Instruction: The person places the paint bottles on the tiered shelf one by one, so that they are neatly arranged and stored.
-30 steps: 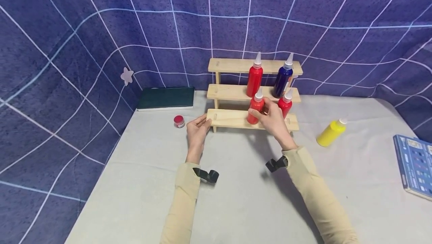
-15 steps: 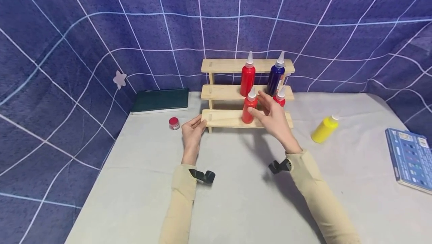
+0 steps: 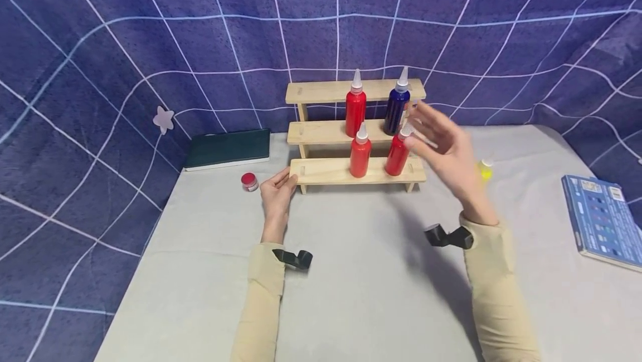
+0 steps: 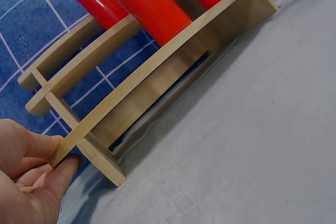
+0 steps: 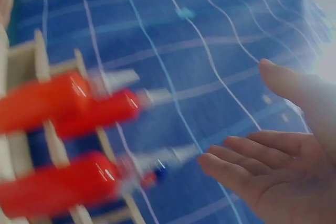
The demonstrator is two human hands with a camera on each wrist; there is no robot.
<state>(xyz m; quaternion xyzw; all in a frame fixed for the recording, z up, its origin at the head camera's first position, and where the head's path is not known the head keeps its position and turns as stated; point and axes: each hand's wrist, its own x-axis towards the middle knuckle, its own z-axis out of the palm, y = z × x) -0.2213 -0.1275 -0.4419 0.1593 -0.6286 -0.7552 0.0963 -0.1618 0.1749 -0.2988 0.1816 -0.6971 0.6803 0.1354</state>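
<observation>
My left hand (image 3: pixel 276 192) pinches the left end of the lowest board of a three-step wooden rack (image 3: pixel 321 170); the left wrist view shows thumb and fingers on either side of that board end (image 4: pixel 64 149). On the lowest step stand an orange-red squeeze bottle (image 3: pixel 359 157) and a red squeeze bottle (image 3: pixel 397 156). Another red bottle (image 3: pixel 355 111) and a dark blue bottle (image 3: pixel 397 110) stand on the middle step. My right hand (image 3: pixel 448 153) is in the air by the rack's right end, fingers extended and apart from the bottles, holding nothing in the right wrist view.
A yellow bottle (image 3: pixel 485 170) is partly hidden behind my right hand. A blue box (image 3: pixel 604 220) lies at the far right. Left of the rack are a small red-lidded jar (image 3: pixel 249 181) and a dark green book (image 3: pixel 228 147). A blue curtain (image 3: pixel 200 28) hangs behind.
My right hand has let go of the orange-red bottle and moved right, leaving it standing on the lowest step. My left hand keeps its pinch on the rack. The head view has shifted slightly.
</observation>
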